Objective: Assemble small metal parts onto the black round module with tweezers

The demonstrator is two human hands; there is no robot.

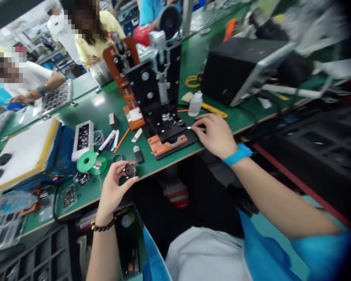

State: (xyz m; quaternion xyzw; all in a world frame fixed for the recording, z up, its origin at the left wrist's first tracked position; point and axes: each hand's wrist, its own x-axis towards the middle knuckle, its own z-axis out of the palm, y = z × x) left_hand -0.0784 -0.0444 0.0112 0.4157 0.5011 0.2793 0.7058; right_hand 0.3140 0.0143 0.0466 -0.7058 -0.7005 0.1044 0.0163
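My left hand (114,187) holds a small round dark part (130,170) with a brass-coloured edge between thumb and fingers, above the table's front edge. The fingers of my right hand (215,134) pinch a slim, pale-tipped piece (189,128), too small to name. That hand is beside the base of a black toggle-clamp press fixture (155,86), whose orange plate (167,146) faces me. Near my left hand lie a dark ring (117,157) and a black USB-stick-like item (138,154).
Left on the green table are a solder spool (87,161), markers (107,141), a white parts box (84,138) and a blue machine (62,152). To the right stand a clear bottle (195,104) and a black box (242,68). Several people work across the table.
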